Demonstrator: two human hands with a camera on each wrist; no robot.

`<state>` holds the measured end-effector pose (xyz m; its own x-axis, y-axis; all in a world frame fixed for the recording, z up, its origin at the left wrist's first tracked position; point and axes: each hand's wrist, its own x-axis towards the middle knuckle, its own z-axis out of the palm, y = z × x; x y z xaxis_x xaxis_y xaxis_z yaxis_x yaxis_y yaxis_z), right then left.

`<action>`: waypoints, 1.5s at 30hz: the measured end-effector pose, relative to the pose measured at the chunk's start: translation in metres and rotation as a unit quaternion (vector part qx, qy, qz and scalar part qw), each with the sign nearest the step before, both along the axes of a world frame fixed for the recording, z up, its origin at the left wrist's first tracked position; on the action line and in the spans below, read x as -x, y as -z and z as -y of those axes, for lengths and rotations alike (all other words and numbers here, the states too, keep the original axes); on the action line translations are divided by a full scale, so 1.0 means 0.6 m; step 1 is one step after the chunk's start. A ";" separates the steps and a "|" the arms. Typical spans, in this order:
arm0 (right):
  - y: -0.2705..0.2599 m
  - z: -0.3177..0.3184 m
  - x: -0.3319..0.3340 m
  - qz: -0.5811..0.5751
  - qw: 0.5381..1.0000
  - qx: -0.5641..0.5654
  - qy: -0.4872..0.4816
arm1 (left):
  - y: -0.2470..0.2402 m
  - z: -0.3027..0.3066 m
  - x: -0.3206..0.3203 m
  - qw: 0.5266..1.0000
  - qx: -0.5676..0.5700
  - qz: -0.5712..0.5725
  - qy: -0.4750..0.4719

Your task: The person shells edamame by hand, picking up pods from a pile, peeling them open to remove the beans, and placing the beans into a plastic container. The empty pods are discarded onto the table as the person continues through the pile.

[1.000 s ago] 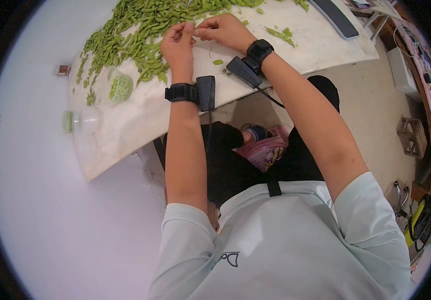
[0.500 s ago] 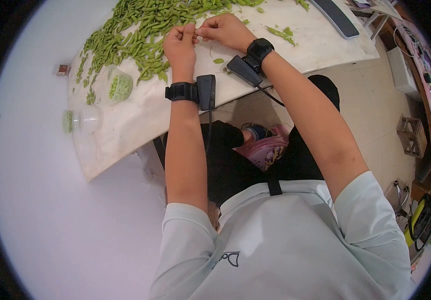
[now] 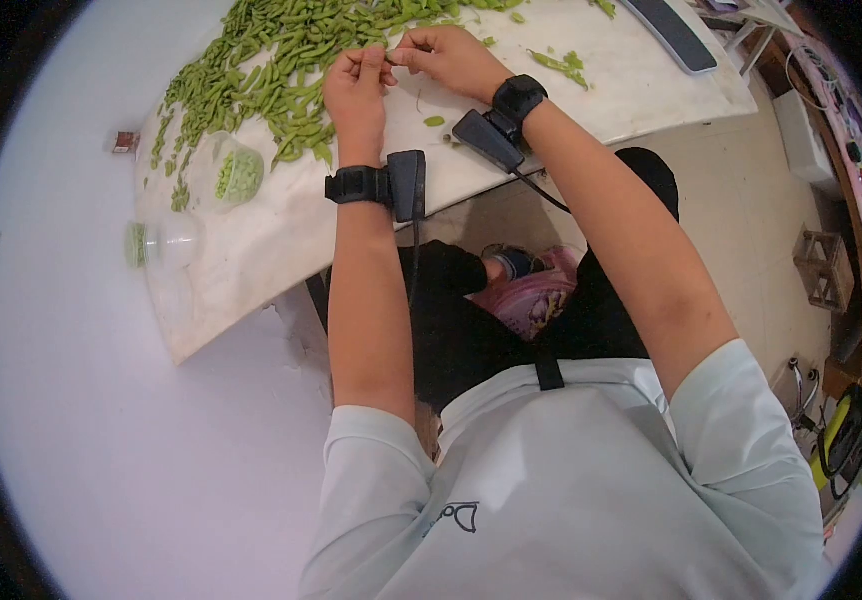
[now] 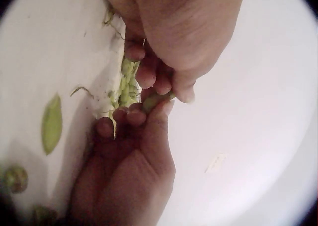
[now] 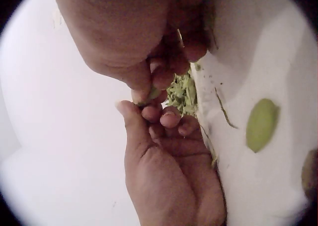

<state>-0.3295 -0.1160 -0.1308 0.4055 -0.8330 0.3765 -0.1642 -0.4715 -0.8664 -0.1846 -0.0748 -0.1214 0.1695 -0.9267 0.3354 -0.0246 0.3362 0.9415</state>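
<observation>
In the head view my left hand and right hand meet over the near side of the table. Between their thumbs and fingers both pinch one small green edamame pod, mostly covered by fingertips. In the left wrist view the left hand comes from the top and the right hand from below. In the right wrist view the right hand is above and the left hand below. One loose pod lies on the tabletop close by.
A large heap of edamame pods spreads behind the hands. A clear cup of shelled beans and a clear container lie to the left on the white table. Leafy scraps and a dark flat device are right.
Both hands stay together in nearly the same spot. Their fingertips shift a little around the pod, and the left thumb now lies straighter.
</observation>
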 end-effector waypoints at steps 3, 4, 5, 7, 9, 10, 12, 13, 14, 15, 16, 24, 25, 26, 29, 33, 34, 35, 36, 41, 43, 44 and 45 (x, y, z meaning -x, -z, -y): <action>-0.008 -0.010 0.002 0.042 0.999 0.001 0.015 | -0.007 -0.003 0.005 1.000 -0.009 -0.002 -0.009; -0.007 -0.009 0.002 0.052 0.999 0.001 0.015 | -0.007 -0.003 0.007 1.000 -0.013 -0.001 -0.013; -0.006 -0.008 0.003 0.063 0.998 0.002 0.013 | -0.008 -0.002 0.008 1.000 -0.017 -0.001 -0.017; -0.009 -0.009 0.005 0.056 0.998 -0.006 0.013 | -0.005 0.001 -0.001 0.999 -0.034 0.018 -0.014; -0.011 -0.011 0.006 0.056 0.998 -0.007 0.014 | -0.002 0.002 -0.004 0.999 -0.039 0.022 -0.012; -0.011 -0.012 0.006 0.060 0.998 -0.004 0.014 | -0.001 0.002 -0.004 0.999 -0.037 0.017 -0.011; -0.011 -0.011 0.005 0.061 0.998 -0.006 0.016 | -0.001 0.002 -0.004 1.000 -0.027 -0.003 -0.010; -0.008 -0.011 0.005 0.058 0.998 -0.011 0.017 | -0.001 0.001 -0.003 1.000 -0.022 -0.017 -0.010; -0.007 -0.010 0.004 0.055 0.998 -0.016 0.018 | 0.000 0.000 -0.002 0.999 -0.017 -0.031 -0.009; -0.007 -0.009 0.005 0.044 0.999 -0.017 0.020 | -0.001 -0.001 0.000 0.999 -0.015 -0.031 -0.012; -0.007 -0.008 0.006 0.033 0.999 -0.018 0.021 | -0.002 -0.002 0.001 0.999 -0.014 -0.032 -0.015; -0.008 -0.011 0.003 0.062 0.997 -0.007 0.038 | -0.004 -0.004 0.000 0.999 -0.014 -0.025 -0.016; -0.008 -0.011 0.004 0.055 0.998 -0.011 0.040 | -0.004 -0.005 -0.001 1.000 -0.014 -0.017 -0.017; -0.008 -0.011 0.004 0.047 0.998 -0.015 0.042 | -0.004 -0.005 -0.002 1.000 -0.014 -0.008 -0.018; -0.007 -0.010 0.003 0.062 0.997 -0.016 0.030 | -0.003 -0.003 -0.003 1.000 -0.020 -0.014 -0.016; -0.002 -0.005 0.001 0.061 0.998 -0.002 0.025 | -0.003 -0.004 -0.001 0.999 -0.011 -0.034 -0.011; -0.001 -0.003 0.000 0.064 0.998 0.009 0.026 | -0.003 -0.003 -0.001 0.999 -0.011 -0.036 -0.009; 0.001 -0.002 -0.001 0.067 0.997 0.020 0.027 | -0.002 -0.004 -0.002 0.999 -0.011 -0.039 -0.008; -0.004 -0.005 0.000 0.072 0.997 -0.001 0.019 | -0.002 -0.003 -0.002 0.999 -0.012 -0.039 -0.008; -0.006 -0.009 0.002 0.110 0.993 -0.052 -0.012 | 0.001 -0.002 -0.003 0.999 -0.010 -0.031 -0.007; -0.009 -0.013 0.004 0.095 0.993 -0.069 -0.005 | 0.000 -0.003 -0.003 1.000 -0.016 -0.024 -0.009; -0.011 -0.014 0.005 0.087 0.993 -0.078 -0.001 | -0.001 -0.003 -0.003 1.000 -0.018 -0.021 -0.010; -0.010 -0.013 0.005 0.087 0.994 -0.070 0.002 | -0.001 -0.003 -0.003 1.000 -0.016 -0.021 -0.010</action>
